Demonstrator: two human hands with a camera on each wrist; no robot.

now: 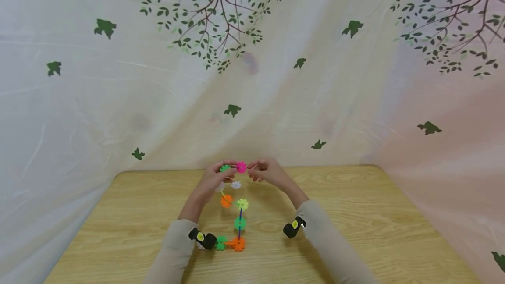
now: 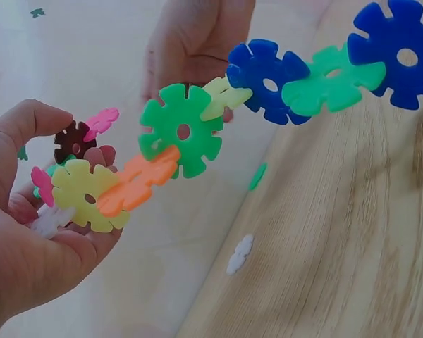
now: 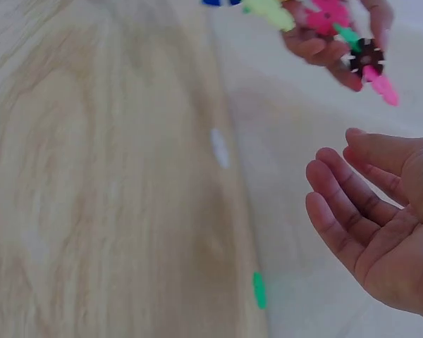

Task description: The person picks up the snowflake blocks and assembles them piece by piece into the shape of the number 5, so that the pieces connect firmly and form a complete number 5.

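Note:
My left hand (image 1: 211,179) holds one end of a chain of slotted, flower-shaped plastic discs, its thumb on a brown disc (image 2: 74,149). A pink disc (image 3: 384,86) juts from the brown one toward my right hand (image 3: 377,218). That hand is beside the chain end, fingers loosely bent, with a gap to the pink disc and nothing in its grasp. Across the left palm lies a pale yellow disc (image 2: 77,184), joined to an orange disc (image 2: 146,176). From there the chain runs through a green disc (image 2: 166,120) and a blue disc (image 2: 257,70).
More of the chain, with an orange disc (image 1: 238,244) and a green disc (image 1: 240,223), extends toward the body over the wooden table (image 1: 355,214). Loose at the far table edge are a white disc (image 2: 240,254) and a green disc (image 3: 259,290). A patterned curtain (image 1: 276,100) hangs behind.

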